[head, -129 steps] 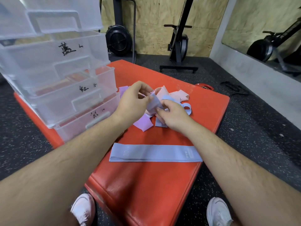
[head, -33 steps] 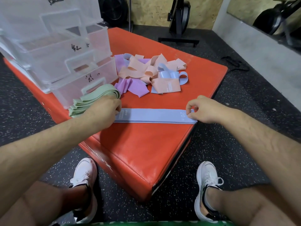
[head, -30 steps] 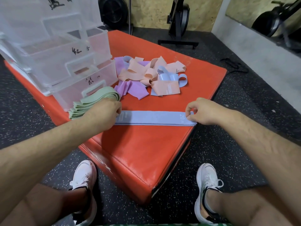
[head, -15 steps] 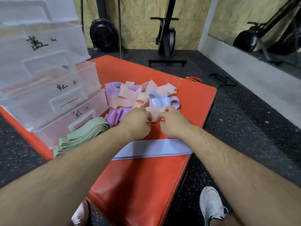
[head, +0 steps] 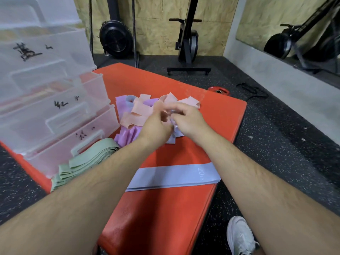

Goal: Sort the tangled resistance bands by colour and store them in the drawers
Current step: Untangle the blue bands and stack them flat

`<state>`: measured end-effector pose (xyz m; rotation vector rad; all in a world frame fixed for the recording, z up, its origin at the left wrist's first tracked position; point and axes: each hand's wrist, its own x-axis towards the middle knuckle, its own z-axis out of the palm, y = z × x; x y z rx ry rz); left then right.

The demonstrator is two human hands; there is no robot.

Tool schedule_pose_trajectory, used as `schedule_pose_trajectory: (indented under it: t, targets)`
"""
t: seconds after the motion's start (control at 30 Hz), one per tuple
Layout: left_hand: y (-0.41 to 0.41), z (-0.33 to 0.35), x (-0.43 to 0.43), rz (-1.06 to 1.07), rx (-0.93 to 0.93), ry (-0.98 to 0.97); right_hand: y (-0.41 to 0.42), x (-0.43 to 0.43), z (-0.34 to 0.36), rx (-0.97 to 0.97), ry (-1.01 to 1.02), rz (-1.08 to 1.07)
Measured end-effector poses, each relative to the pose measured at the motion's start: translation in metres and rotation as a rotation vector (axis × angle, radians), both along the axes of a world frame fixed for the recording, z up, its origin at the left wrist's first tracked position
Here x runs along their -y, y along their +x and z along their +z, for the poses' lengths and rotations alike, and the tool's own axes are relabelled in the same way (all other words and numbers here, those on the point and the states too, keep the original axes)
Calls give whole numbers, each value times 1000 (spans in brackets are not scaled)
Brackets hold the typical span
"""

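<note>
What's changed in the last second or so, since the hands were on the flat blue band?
Both hands let go of the flat blue band and moved forward to the tangled pile. The right hand now grips a light blue band there; the left hand is beside it, its grip blurred. The green stack and drawers stayed put.

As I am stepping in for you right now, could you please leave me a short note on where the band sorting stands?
Hands: left hand and right hand are both in the tangled pile of peach, purple and pale blue fabric bands. Their fingers are curled, seemingly on a loose pale blue band, but blur hides the grip.
Done: a flat stack of pale blue bands lies near the front edge of the orange padded mat. A folded pile of green bands sits beside the clear plastic drawers.
Left: untangle the rest, then store every colour. The drawers' contents are unclear.
</note>
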<state>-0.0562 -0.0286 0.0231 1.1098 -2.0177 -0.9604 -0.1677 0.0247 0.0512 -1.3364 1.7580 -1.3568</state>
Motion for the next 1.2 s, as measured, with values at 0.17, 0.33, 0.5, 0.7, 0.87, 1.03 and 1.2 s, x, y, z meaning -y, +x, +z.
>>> schedule_pose_trajectory:
  t: [0.17, 0.33, 0.5, 0.7, 0.87, 1.03, 1.2]
  targets:
    - [9, 8, 7, 156, -138, 156, -6, 4, -20, -19, 11, -43]
    - [18, 2, 5, 190, 144, 100, -26, 4, -72, -633, 384, 35]
    - [22, -3, -4, -55, 329, -80, -22, 4, -78, -643, 310, 3]
    - [24, 0, -9, -108, 355, -173, -22, 5, -71, -527, 278, -2]
    - [24, 7, -10, -93, 327, -176, -31, 4, -47, -503, 199, -94]
    - [18, 16, -8, -71, 88, -146, -41, -8, 13, -191, 25, -151]
    - [11, 41, -21, -98, -193, -102, -42, -36, 63, -153, -148, -105]
